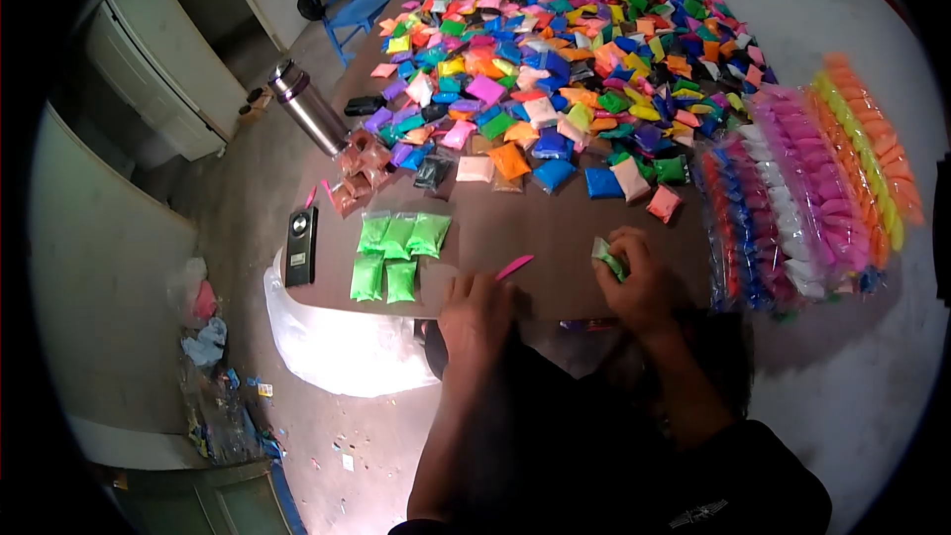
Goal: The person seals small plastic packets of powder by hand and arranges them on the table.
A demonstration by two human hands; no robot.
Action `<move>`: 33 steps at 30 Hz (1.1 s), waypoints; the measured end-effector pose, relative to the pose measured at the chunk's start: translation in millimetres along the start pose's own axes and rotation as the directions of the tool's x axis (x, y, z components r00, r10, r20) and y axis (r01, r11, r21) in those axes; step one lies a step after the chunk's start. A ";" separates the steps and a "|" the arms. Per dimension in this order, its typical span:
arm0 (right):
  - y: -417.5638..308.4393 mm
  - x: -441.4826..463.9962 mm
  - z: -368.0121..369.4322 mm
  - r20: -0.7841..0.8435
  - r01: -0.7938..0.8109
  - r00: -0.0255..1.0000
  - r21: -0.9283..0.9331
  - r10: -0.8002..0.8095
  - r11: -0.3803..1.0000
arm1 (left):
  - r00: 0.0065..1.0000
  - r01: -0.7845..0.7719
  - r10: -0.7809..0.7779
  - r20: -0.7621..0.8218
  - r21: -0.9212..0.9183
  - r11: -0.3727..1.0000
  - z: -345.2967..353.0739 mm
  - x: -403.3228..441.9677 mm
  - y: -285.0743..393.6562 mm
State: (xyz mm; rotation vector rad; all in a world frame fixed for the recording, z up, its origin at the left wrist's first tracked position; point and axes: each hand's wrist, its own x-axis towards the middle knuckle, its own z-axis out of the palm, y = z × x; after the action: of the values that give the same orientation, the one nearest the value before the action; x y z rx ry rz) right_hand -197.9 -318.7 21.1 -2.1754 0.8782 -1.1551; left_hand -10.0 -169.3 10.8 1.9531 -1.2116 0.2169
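Observation:
My right hand (639, 282) is closed on a small green packet (608, 258), which sticks out on the left side of the fingers. Near the table's front edge rests my left hand (475, 312), its fingers bent down, and whatever they hold, if anything, is too small to tell. Just right of its fingertips lies a pink plastic tool (515, 266). Several bright green packets (399, 235) lie in two rows to the left of my left hand.
A large heap of colourful packets (555, 59) covers the table's back. Bagged rows of packets (807, 188) lie at right. A steel flask (309, 109), reddish-brown packets (362, 168) and a black phone-like device (300, 248) are at left. A plastic bag (337, 347) hangs below the front edge.

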 end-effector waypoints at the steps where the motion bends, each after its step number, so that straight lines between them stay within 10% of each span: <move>1: 3.2 2.5 -0.7 0.070 0.011 0.998 -0.127 -0.002 0.992 | 1.000 -0.012 0.012 0.018 0.033 0.999 3.8 5.1 -2.6; 12: 13.8 -10.1 7.4 0.141 0.169 0.979 -0.167 -0.146 0.971 | 0.987 -0.121 0.102 0.123 0.161 0.980 21.8 14.2 -27.2; 17: 21.2 -24.4 -11.7 0.096 0.123 0.989 -0.082 -0.115 0.989 | 0.963 0.111 -0.059 0.263 -0.188 0.976 17.6 6.3 -8.2; 33: 20.7 -20.3 -14.2 0.160 0.139 0.980 -0.102 -0.121 0.985 | 0.898 0.105 -0.013 0.439 -0.185 0.977 76.6 22.7 24.3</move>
State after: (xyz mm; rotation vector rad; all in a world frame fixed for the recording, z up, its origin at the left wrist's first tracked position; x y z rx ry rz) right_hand -224.8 -319.2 3.4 -2.4096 0.7606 -1.0023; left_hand -37.4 -244.0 -14.5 1.9063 -1.3894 -0.3882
